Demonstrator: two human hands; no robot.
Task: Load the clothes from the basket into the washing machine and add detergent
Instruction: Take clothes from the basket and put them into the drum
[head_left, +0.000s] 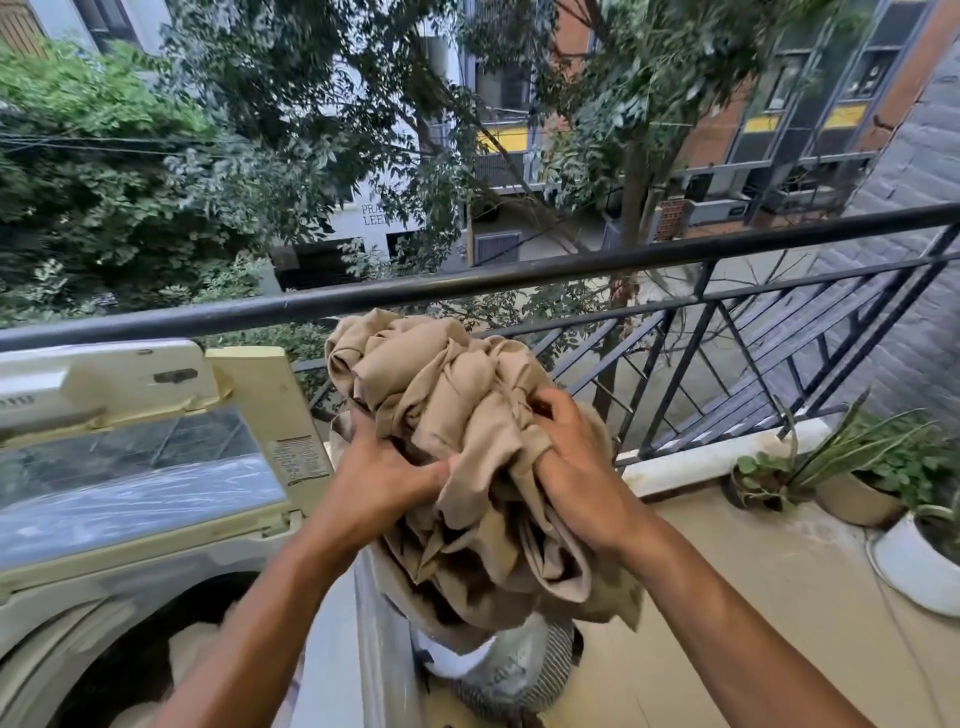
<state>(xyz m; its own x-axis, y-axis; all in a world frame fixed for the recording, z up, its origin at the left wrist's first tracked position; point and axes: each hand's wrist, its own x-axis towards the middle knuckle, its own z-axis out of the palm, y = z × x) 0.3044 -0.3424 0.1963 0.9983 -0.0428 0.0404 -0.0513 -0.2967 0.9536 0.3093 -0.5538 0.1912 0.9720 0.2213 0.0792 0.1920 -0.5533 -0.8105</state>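
Note:
A big crumpled bundle of beige cloth hangs in the air in front of me, just right of the washing machine. My left hand grips its lower left folds, and my right hand grips the right side with fingers buried in the fabric. The top-loading washing machine stands at the lower left with its lid raised; some pale cloth shows inside the drum opening. Below the bundle, a basket with white and striped clothes sits on the floor, mostly hidden.
A black metal railing runs across just beyond the bundle. Potted plants and a white pot stand along the right edge of the tan balcony floor. Trees and buildings lie beyond.

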